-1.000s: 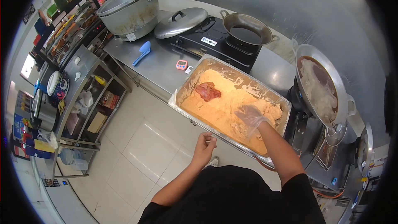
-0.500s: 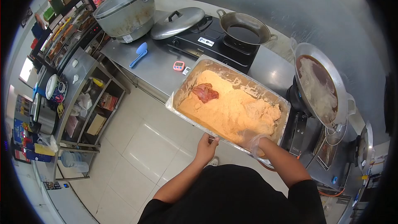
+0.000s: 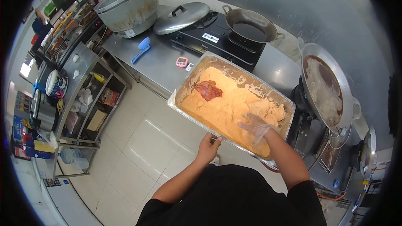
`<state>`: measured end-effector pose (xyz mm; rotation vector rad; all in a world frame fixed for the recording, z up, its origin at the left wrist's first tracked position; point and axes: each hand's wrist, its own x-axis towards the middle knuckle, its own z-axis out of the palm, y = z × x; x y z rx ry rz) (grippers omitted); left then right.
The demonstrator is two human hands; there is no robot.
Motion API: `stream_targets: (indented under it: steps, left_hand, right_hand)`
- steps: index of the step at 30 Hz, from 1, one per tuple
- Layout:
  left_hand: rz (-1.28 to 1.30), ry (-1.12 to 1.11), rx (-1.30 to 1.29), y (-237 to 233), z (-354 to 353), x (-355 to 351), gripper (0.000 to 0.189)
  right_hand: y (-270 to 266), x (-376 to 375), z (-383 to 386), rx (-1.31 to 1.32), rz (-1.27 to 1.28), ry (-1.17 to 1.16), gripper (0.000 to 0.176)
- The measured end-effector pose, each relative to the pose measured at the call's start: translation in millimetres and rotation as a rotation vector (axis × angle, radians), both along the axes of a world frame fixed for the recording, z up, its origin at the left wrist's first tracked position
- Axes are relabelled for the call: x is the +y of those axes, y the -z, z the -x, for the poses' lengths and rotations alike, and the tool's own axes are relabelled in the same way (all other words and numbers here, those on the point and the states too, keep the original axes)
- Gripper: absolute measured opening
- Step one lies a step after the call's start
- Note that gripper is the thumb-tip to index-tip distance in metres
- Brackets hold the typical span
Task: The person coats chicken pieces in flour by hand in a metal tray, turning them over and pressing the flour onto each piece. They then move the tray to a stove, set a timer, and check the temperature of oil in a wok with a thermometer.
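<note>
A deep metal tray (image 3: 176, 108) holds orange-tinted flour (image 3: 222, 113). On the flour in its left part lies a raw red piece of meat (image 3: 209, 91). My left hand (image 3: 208, 147) is closed on the tray's near rim, thumb on the outside. In a clear plastic glove, my right hand (image 3: 255, 126) rests over the flour at the right part of the tray, fingers spread and pointing left, with nothing seen in it.
Behind the tray is a black stove (image 3: 197, 37) with a dark pan (image 3: 251, 26) and a lid (image 3: 182, 18). A large wok of bubbling oil (image 3: 326, 88) stands at right. A timer (image 3: 181, 62), blue utensils (image 3: 141, 50) and a big pot (image 3: 127, 10) are at left.
My right hand has lifted out of the flour near the tray's near edge and moved up and slightly left, its fingers now showing. My left hand stays on the rim.
</note>
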<state>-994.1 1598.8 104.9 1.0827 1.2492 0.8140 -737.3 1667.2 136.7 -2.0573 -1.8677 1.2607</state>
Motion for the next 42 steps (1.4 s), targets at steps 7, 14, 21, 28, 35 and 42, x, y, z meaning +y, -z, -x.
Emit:
stream_targets:
  steps: [7,14,21,28,35,42]
  left_hand:
    - [0.032,0.044,0.026,1,3,1,0.024]
    - [-0.028,0.017,0.039,7,3,1,0.026]
    - [-0.056,0.012,-0.02,7,0,1,0.024]
    - [0.024,0.08,0.059,2,4,2,0.026]
    - [0.014,0.066,-0.012,-2,3,2,0.025]
    - [0.008,0.067,0.002,5,4,-1,0.025]
  right_hand:
    - [22,15,-25,-0.081,-0.067,0.016,0.055]
    - [26,-22,27,-0.212,-0.308,-0.441,0.055]
    - [11,-33,29,-0.175,0.122,-0.373,0.069]
    - [60,-24,-25,0.414,0.312,0.073,0.074]
    - [6,-14,-43,0.811,0.658,0.903,0.05]
    - [41,-10,-59,0.865,0.262,0.302,0.053]
